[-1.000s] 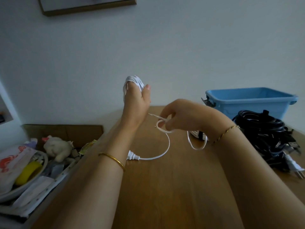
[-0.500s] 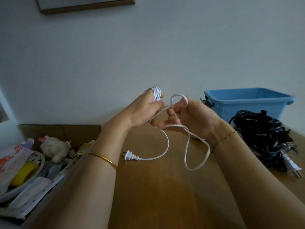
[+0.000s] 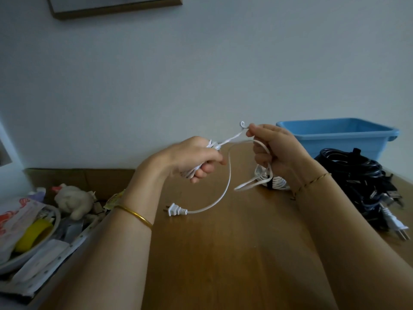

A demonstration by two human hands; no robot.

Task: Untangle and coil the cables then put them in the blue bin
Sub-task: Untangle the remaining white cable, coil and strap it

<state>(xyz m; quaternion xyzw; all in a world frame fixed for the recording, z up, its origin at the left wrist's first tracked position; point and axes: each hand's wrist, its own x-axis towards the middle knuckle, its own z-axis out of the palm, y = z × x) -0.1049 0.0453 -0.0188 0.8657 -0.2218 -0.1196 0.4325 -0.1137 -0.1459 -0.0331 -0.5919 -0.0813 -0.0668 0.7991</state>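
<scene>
The left grip (image 3: pixel 196 157) is curling round a small bundle of coils of the white power cable (image 3: pixel 228 180), held above the wooden surface (image 3: pixel 223 253). The right grip (image 3: pixel 278 151) is pinching a taut strand of that cable between thumb and fingertip, just below a tiny loop (image 3: pixel 242 124), while its lower fingers are hooking another strand. From there the cable is hanging in a slack curve and running down to its two-pin plug (image 3: pixel 175 209), which is lying on the surface between the forearms. A second white cable bundle (image 3: pixel 279 183), bound with a dark strap, is resting on the surface just under the right wrist. The blue bin (image 3: pixel 335 136) is standing at the back right near the wall, with a tangled heap of black cables (image 3: pixel 353 175) lying just in front of it. A cardboard box (image 3: pixel 78 175) of clutter is sitting at the left.
</scene>
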